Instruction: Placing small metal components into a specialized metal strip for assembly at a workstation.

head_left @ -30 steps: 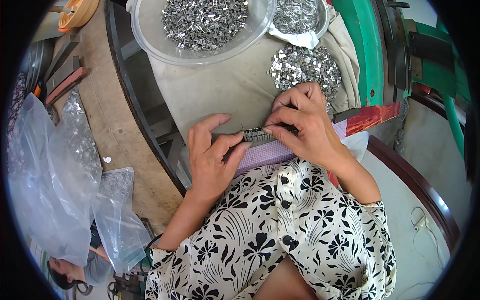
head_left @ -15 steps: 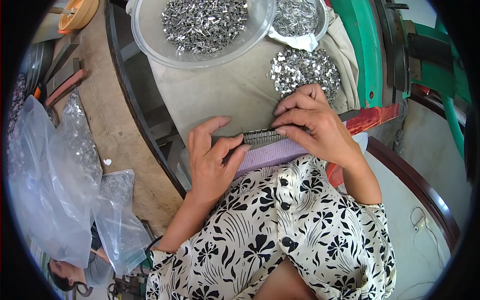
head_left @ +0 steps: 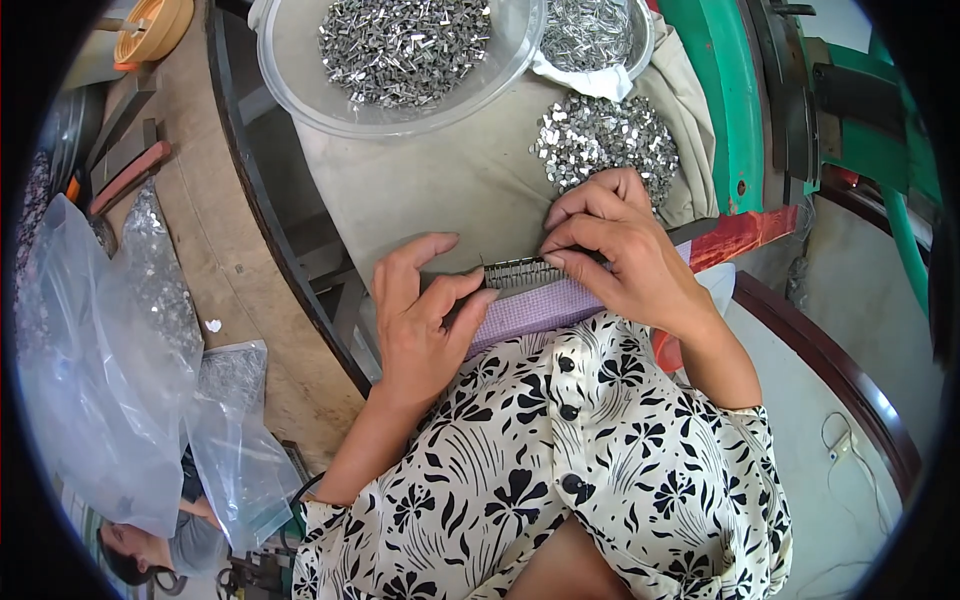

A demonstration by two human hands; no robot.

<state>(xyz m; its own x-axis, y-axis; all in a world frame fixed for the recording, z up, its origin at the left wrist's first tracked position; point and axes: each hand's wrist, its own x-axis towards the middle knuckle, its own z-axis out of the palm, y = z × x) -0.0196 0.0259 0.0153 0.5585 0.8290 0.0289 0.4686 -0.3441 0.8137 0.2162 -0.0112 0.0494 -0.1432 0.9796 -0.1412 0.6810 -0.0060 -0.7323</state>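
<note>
Clear plastic bags slump at the far left, thin, glossy and wrinkled; the one beside them, a narrow bag, shows small silver flakes through its film. Above lie a round orange dish and a slim tool with a dull red side. The brown counter has a scuffed, matte top and a dark edge.

Next comes the left hand, its thumb and forefinger pinched on the left end of a narrow dark strip, its other fingers loosely curved. The strip, lined with a close row of thin metal pins, lies between the hands, just above purple checked fabric. Beyond it, a translucent round tub of short metal pieces stands on creased tan cloth.

The right hand bends thumb and forefinger together at the strip's right part; whether they grip anything cannot be told. Past its knuckles spreads a heap of shiny flat bits, below a bowl of slender pins. Green-painted metal stands farther right.
</note>
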